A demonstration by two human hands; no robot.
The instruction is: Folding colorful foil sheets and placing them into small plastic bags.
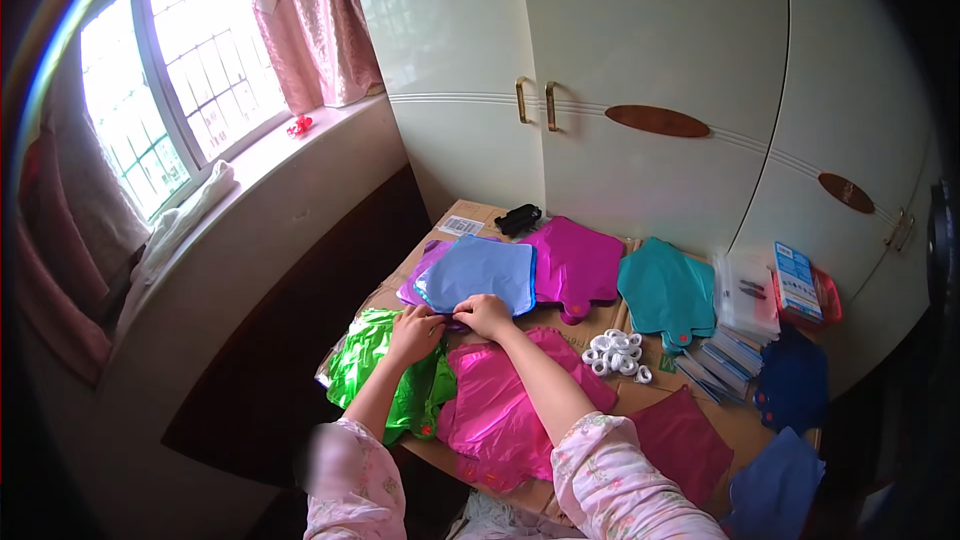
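Observation:
My left hand point(416, 336) and my right hand point(485, 316) meet at the near edge of a light blue foil balloon point(480, 272), flat and uninflated. Fingers of both are closed in a pinch there, on what looks like its dark purple neck; the fingertips partly hide it. Purple foil point(412, 286) shows from under the blue one. Beneath my left wrist spreads a crumpled green foil balloon point(370, 365). A shiny pink foil balloon point(500, 400) lies under my right forearm.
Magenta point(580, 260), teal point(665, 288), dark red point(688, 440) and blue point(792, 380) foil pieces lie around the cardboard point(600, 325). White rings point(614, 352) sit right of my hands, near clear packets point(722, 365) and a red basket point(828, 295). A cabinet point(660, 30) stands behind.

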